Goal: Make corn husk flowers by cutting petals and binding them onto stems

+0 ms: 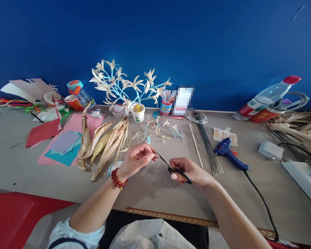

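My right hand [185, 170] grips a pair of scissors [180, 173] by the black handles, with the blades pointing up and left. The fingers of my left hand [140, 157] pinch a thin pale strip [152, 154], which looks like corn husk, close beside the blades. Whether the blades touch the strip I cannot tell. Beyond my hands, small husk flowers [158, 128] with light-blue stems lie on the table [155, 193]. Dried corn husks [111, 145] are spread to the left of my left hand. Behind them, a branching husk-flower arrangement [134, 86] stands in a white cup [138, 114].
At right lie a blue glue gun [229, 154] with a trailing cord, a bundle of wires [210, 148] and a wooden stick [196, 147]. A plastic bottle [264, 100] leans farther back. Coloured paper [64, 148] covers the left side. A red chair [20, 218] stands at lower left.
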{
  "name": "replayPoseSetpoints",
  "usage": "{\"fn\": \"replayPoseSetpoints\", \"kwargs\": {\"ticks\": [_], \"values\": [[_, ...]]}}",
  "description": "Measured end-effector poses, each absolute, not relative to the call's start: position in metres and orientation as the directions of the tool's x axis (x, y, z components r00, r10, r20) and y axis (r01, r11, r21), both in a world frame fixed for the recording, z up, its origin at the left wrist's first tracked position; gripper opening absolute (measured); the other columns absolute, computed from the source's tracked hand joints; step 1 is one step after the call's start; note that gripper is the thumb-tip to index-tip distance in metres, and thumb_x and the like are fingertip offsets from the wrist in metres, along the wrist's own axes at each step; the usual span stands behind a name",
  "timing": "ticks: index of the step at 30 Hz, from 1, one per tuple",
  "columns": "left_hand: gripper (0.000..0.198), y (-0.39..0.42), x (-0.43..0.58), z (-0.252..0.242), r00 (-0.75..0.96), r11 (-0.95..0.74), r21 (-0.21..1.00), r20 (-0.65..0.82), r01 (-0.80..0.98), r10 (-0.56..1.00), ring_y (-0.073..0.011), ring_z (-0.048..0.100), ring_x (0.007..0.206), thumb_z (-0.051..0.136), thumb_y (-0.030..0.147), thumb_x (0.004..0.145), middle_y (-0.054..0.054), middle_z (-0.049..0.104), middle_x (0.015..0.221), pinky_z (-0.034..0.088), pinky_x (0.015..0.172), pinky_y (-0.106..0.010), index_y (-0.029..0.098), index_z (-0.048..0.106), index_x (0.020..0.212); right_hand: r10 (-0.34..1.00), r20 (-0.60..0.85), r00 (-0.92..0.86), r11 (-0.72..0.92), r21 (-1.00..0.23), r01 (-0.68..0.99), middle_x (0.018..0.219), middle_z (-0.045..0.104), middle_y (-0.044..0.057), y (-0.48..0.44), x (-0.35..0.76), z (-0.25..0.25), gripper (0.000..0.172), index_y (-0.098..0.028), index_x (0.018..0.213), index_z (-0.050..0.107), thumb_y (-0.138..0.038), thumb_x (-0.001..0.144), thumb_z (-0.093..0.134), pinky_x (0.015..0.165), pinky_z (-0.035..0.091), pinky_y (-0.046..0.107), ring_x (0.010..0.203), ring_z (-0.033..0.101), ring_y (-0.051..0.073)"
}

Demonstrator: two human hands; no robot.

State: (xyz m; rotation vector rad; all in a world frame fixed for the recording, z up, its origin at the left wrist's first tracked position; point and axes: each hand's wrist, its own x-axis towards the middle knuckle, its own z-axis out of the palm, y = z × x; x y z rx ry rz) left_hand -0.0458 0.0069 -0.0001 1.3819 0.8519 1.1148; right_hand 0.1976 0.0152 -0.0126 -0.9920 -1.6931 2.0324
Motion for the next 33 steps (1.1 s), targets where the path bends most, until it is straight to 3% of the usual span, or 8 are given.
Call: {"fn": "replayPoseSetpoints", "kwargs": {"ticks": [13, 23, 33], "values": [[0.02, 0.007, -0.0463, -0.0076, 0.275, -0.033, 0.978, 0.09, -0.204, 0.957, -0.0149, 0.07, 0.075, 0.069, 0.031, 0.085, -0.005, 0.068, 0.092, 0.057, 0.074, -0.029, 0.016, 0.059, 0.076, 0.662, -0.284, -0.694, -0.189, -0.959, 0.212, 0.05, 0.04, -0.01, 0.0175, 0.2013, -0.0171, 0.054, -0.02, 0.066, 0.041, -0.054, 0.067, 0.083, 0.043, 0.019, 0.019, 0.047, 0.029, 0.005], [0.022, 0.0064, -0.0459, -0.0012, 0.286, -0.038, 0.98, 0.094, -0.195, 0.954, -0.0152, 0.07, 0.075, 0.07, 0.031, 0.084, -0.006, 0.067, 0.091, 0.058, 0.075, -0.03, 0.015, 0.059, 0.074, 0.603, -0.333, -0.725, -0.257, -0.941, 0.219, 0.049, 0.045, -0.009, 0.0173, 0.2015, -0.0141, 0.056, -0.02, 0.068, 0.042, -0.06, 0.068, 0.08, 0.042, 0.022, 0.018, 0.045, 0.033, 0.005], [0.021, 0.0067, -0.0465, -0.003, 0.284, -0.043, 0.981, 0.095, -0.187, 0.954, -0.0149, 0.07, 0.074, 0.069, 0.032, 0.085, -0.005, 0.068, 0.092, 0.058, 0.075, -0.03, 0.015, 0.06, 0.075, 0.623, -0.315, -0.716, -0.215, -0.949, 0.23, 0.048, 0.043, -0.009, 0.0193, 0.2024, -0.017, 0.056, -0.02, 0.065, 0.041, -0.059, 0.066, 0.082, 0.042, 0.02, 0.018, 0.044, 0.031, 0.005]]}}
